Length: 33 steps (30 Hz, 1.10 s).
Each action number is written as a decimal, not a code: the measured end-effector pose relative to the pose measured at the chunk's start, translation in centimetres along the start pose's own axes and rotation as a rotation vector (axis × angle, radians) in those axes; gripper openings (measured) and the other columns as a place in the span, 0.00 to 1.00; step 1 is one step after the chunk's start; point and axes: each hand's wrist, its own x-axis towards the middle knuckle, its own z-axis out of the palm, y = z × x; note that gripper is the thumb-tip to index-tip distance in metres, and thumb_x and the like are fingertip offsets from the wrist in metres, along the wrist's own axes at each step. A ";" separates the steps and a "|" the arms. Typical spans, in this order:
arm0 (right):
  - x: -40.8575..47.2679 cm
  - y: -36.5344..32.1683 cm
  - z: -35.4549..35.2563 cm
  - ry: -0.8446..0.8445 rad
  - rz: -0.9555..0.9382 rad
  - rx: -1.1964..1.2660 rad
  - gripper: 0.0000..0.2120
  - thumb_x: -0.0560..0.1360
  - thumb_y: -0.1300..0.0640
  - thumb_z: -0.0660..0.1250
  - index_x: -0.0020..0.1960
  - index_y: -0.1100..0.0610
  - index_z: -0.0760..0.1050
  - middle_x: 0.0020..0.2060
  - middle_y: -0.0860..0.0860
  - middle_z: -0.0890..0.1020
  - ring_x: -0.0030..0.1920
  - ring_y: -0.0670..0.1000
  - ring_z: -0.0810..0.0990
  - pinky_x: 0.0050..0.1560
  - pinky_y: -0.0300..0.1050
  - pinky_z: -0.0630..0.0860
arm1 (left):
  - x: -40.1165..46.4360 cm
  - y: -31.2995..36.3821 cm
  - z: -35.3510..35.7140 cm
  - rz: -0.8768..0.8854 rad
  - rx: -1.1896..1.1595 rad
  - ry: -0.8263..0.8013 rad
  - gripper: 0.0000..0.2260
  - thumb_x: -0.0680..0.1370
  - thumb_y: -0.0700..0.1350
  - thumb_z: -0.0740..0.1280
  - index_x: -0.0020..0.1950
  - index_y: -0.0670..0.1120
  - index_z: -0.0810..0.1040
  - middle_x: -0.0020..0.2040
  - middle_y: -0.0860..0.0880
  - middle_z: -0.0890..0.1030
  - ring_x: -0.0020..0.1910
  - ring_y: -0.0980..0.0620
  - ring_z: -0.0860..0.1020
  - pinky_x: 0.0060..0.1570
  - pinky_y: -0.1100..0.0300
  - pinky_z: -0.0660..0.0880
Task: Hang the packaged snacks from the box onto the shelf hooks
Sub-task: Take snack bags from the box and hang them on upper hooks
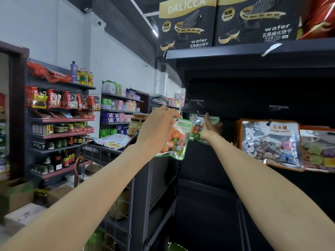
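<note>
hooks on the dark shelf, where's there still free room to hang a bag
Free: the dark panel between the green candy bag under the right hand and the stone candy bag, plus the bare hook above. Crowded: far right, where bags overlap.

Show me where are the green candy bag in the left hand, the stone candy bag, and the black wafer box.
green candy bag (178, 140), head view, on its clear front.
stone candy bag (271, 144), head view, on its clear window.
wafer box (186, 24), head view, on its printed front.
</note>
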 end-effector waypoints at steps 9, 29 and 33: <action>-6.9 -0.7 -4.1 -0.037 -0.734 -0.153 0.10 0.81 0.58 0.56 0.61 0.55 0.70 0.49 0.52 0.77 0.46 0.50 0.77 0.47 0.48 0.74 | 0.8 -0.1 1.6 -0.063 -0.259 -0.019 0.09 0.78 0.40 0.64 0.54 0.50 0.81 0.52 0.57 0.79 0.43 0.66 0.72 0.45 0.82 0.63; -7.1 -1.4 -4.9 0.055 -0.792 -0.191 0.13 0.78 0.60 0.65 0.61 0.57 0.78 0.53 0.48 0.66 0.46 0.39 0.67 0.46 0.15 0.60 | 4.5 1.2 5.0 -0.202 -0.484 0.054 0.10 0.76 0.42 0.68 0.57 0.46 0.81 0.57 0.48 0.81 0.50 0.60 0.72 0.56 0.63 0.67; -6.7 -0.8 -4.9 0.067 -0.786 -0.224 0.13 0.78 0.59 0.65 0.62 0.58 0.78 0.53 0.49 0.67 0.51 0.43 0.66 0.47 0.19 0.61 | 4.5 1.0 5.3 -0.223 -0.499 0.009 0.10 0.77 0.41 0.67 0.57 0.45 0.81 0.58 0.47 0.80 0.50 0.60 0.71 0.52 0.68 0.64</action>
